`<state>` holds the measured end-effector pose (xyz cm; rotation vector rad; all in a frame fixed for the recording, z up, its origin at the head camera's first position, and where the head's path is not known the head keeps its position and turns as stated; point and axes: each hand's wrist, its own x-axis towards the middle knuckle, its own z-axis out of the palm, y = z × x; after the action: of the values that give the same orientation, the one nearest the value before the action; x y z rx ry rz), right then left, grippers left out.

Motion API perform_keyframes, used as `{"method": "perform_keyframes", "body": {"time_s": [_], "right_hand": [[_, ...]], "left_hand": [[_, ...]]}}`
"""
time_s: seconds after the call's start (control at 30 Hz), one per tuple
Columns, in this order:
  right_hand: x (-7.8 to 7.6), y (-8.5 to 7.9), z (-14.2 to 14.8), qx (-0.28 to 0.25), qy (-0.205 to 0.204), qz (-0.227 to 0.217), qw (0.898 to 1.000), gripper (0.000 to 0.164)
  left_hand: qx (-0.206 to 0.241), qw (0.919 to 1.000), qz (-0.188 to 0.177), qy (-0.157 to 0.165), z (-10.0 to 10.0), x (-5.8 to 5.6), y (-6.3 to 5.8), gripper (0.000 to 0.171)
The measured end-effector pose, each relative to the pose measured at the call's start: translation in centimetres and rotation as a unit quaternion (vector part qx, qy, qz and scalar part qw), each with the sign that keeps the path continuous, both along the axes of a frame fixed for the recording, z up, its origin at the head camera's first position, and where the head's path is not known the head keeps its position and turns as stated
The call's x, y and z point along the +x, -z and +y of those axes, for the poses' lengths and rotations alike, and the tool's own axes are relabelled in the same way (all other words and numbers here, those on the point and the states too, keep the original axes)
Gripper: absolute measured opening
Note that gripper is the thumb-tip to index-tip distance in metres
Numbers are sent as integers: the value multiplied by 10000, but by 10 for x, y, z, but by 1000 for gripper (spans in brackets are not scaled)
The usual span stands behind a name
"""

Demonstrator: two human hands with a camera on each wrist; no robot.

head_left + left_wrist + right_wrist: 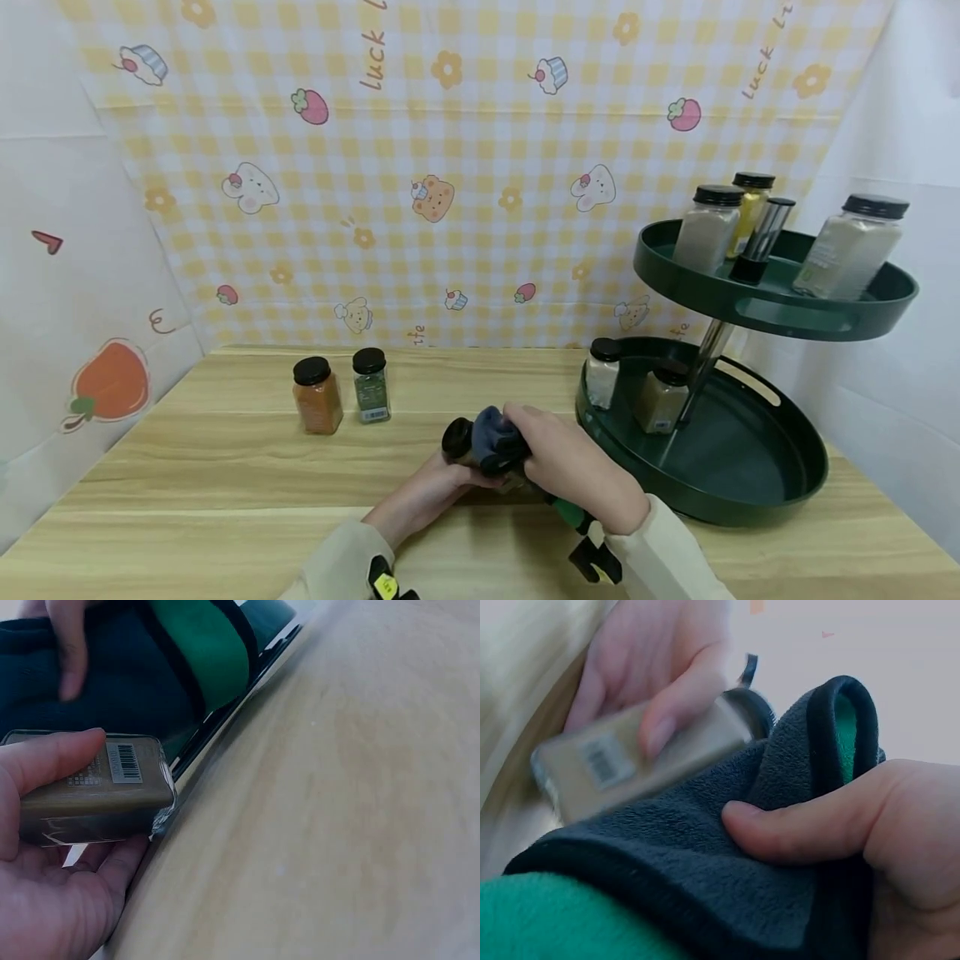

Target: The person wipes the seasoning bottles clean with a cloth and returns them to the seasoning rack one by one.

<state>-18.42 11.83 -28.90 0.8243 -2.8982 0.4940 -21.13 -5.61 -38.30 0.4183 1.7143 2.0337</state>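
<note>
Low over the front of the table, my left hand (431,487) grips a square clear spice jar (90,791) by its sides. Brownish powder fills it, a barcode label (607,761) shows on it, and its black lid (457,437) points to the left in the head view. My right hand (573,458) pinches a dark grey-blue cloth (690,825) with black edging and a green side (562,915). The cloth lies against the jar and hides part of it in the head view. In the right wrist view the thumb presses on the cloth.
At the right stands a two-tier dark green rack (731,487). Its upper tier (795,312) bears several containers; the lower holds a white-filled jar (602,379) and a brownish jar (660,404). Back left on the table are an orange jar (318,404) and a green-filled jar (372,392).
</note>
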Motion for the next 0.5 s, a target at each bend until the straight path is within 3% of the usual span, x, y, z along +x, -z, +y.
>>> {"method": "perform_keyframes", "body": {"time_s": [0.27,0.5], "right_hand": [[-10,13,8,855,711,-330,9932,32],[-10,11,9,763,450,-170,9959,32]], "left_hand": [[106,9999,70,75,0,-1,1,43],[146,9998,102,107,0,-1,1,46]]}}
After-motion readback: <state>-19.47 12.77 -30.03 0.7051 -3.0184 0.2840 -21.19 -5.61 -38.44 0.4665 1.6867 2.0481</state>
